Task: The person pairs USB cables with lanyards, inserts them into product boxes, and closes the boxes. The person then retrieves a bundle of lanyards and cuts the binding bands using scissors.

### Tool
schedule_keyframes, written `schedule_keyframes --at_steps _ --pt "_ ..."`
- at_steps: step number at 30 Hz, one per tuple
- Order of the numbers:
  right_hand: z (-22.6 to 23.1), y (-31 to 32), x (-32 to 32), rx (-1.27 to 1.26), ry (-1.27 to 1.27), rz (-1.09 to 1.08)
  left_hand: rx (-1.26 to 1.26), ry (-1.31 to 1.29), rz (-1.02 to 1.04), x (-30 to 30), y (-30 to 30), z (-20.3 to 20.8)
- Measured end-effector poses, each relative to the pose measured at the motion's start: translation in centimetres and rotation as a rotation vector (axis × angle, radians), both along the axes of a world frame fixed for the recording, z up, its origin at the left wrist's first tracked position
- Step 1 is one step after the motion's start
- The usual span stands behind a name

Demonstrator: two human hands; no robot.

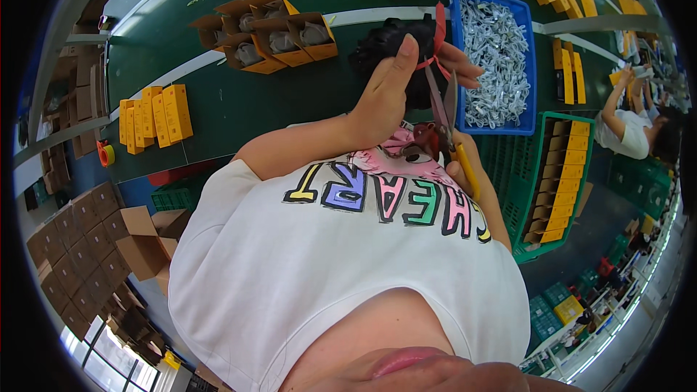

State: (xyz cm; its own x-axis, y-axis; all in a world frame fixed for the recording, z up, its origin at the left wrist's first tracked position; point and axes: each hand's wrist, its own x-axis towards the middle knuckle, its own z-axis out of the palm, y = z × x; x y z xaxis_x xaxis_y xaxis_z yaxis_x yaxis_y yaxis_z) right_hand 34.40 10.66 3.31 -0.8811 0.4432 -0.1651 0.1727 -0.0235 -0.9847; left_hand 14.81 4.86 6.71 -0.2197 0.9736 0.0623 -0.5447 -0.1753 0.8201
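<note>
My left hand (383,94) holds a black bundle (385,38), with the thumb raised in front and the fingers reaching out behind it to the right. What the bundle is made of is too dark to tell. A red tie (440,29) runs across its right side. In my right hand (459,167) is a pair of scissors (465,167) with yellow handles. Its blades point up and stand parted beside the red tie and the left fingers. Whether they touch the tie I cannot tell. Part of the right hand is hidden behind the scissors.
Right of my hands stands a blue bin (532,65) full of small whitish pieces. Open yellow boxes (279,64) with grey contents and closed yellow boxes (171,115) sit on the green table (290,101). A green crate (534,196) with yellow boxes is at right; a co-worker (626,127) sits beyond.
</note>
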Motion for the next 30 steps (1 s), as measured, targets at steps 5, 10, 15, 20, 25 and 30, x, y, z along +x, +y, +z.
schedule_keyframes --at_steps 5,10,15,20,25,30 --pt "-1.5 0.0 -0.1 0.062 0.011 0.054 -0.003 -0.066 -0.026 1.0 -0.1 -0.2" --pt "-1.7 -0.1 -0.4 0.188 -0.047 0.043 -0.067 0.123 -0.008 0.7 -0.1 -1.2" --pt "-3.0 -0.5 -0.5 0.123 -0.070 -0.022 -0.095 0.358 0.143 0.4 0.6 -2.5" --pt "-1.9 -0.5 -0.8 0.106 -0.096 0.009 -0.107 0.408 0.226 0.4 0.5 -2.7" --pt "-2.1 -0.3 -1.2 0.086 -0.088 0.038 -0.091 0.472 0.199 -0.4 0.5 -3.6" --pt "-2.9 -1.0 -1.4 0.023 -0.057 -0.028 -0.060 0.482 0.194 -0.4 0.6 -3.4"
